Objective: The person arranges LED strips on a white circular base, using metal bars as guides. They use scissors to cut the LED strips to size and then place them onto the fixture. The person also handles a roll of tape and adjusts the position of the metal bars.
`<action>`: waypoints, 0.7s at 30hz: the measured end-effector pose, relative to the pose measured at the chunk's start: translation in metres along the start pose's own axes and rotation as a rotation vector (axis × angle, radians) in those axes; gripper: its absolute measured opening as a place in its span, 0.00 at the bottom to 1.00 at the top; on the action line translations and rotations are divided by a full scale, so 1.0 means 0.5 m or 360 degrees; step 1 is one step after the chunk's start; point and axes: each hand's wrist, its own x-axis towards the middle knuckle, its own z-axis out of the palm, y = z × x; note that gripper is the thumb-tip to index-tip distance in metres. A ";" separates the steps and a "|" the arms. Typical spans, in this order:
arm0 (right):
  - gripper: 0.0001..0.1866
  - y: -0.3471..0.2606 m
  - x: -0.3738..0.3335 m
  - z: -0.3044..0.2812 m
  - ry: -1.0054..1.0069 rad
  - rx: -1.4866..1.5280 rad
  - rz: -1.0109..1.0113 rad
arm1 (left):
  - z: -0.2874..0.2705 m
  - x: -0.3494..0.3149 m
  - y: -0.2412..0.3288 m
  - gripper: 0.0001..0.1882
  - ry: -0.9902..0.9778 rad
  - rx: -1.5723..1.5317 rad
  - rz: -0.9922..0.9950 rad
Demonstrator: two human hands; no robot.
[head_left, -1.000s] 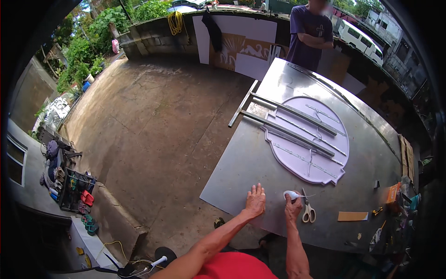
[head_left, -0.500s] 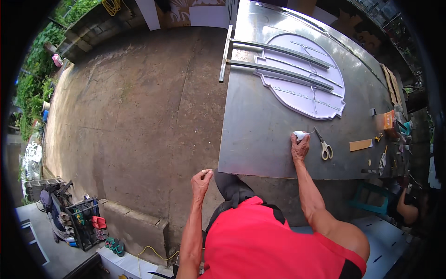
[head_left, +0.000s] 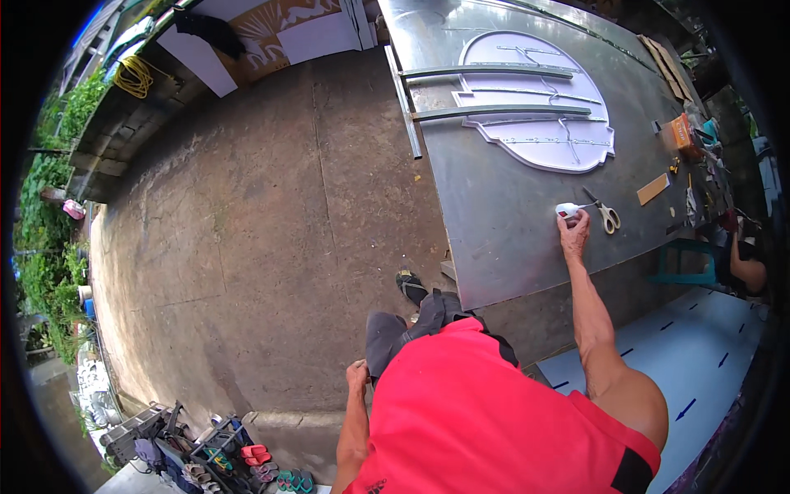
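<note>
My right hand (head_left: 575, 235) is closed around a small white squeeze bottle (head_left: 569, 211) with a red mark and a thin nozzle, at the near part of the metal tabletop (head_left: 502, 239). Just right of it lie scissors (head_left: 609, 217) with pale handles, their blades pointing toward the bottle. Farther up the table is a rounded white sign panel (head_left: 535, 140) with strips and thin wires on it. Two metal bars (head_left: 510, 110) reach across this panel from the left. My left hand (head_left: 357, 375) hangs low beside my thigh, fingers curled; whatever is in them, if anything, is hidden.
A tan strip (head_left: 653, 189), an orange box (head_left: 682, 134) and small tools lie along the table's right side. A teal stool (head_left: 685, 262) stands below, near another person's arm (head_left: 745, 267). Concrete floor (head_left: 247, 230) spreads left; footwear (head_left: 257, 455) sits on a rack at lower left.
The view has turned, so the table appears shifted. My left hand has dropped closer to my thigh. My right hand keeps the bottle beside the scissors, and the bottle's red mark now shows.
</note>
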 end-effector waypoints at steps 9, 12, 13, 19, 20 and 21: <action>0.11 -0.232 -0.267 0.056 0.0120 0.0059 0.0272 | -0.201 0.195 0.162 0.12 -0.0245 0.0242 0.0243; 0.10 -0.331 -0.330 0.128 0.0030 -0.0002 0.0372 | -0.298 0.322 0.271 0.12 -0.0355 0.0240 0.0113; 0.10 -0.363 -0.344 0.156 -0.0018 -0.0053 0.0385 | -0.329 0.366 0.314 0.12 -0.0374 0.0200 0.0041; 0.09 -0.407 -0.372 0.217 0.0083 -0.0138 0.0468 | -0.478 0.544 0.663 0.13 -0.0291 0.0176 0.0202; 0.09 -0.402 -0.365 0.215 0.0039 -0.0127 0.0532 | -0.494 0.569 0.706 0.13 -0.0293 0.0202 0.0272; 0.09 -0.394 -0.359 0.210 0.0019 -0.0120 0.0607 | -0.490 0.582 0.751 0.14 -0.0319 0.0212 0.0310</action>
